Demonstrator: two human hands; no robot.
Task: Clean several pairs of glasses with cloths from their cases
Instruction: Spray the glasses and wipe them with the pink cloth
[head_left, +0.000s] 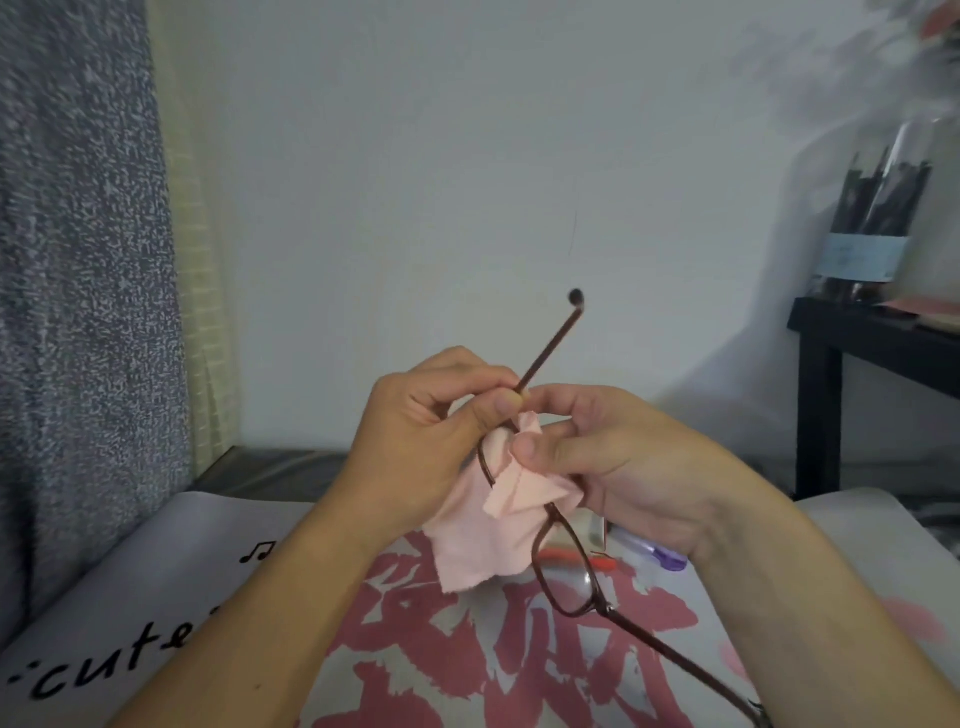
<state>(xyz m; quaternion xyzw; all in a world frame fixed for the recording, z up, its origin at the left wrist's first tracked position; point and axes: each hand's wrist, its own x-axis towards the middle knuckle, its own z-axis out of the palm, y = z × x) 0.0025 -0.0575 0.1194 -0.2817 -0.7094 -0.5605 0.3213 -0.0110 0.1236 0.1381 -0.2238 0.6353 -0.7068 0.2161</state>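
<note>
From the head view, we see our left hand (415, 431) pinching one temple arm of the brown-framed glasses (563, 566) between thumb and fingers, that arm pointing up toward the wall. Our right hand (618, 457) pinches the pink cloth (483, 535) around the upper lens, thumb pressed on the fold. The other lens and temple hang down toward us, above the printed counter (156, 597). A purple pen (660, 556) lies beneath our right wrist.
</note>
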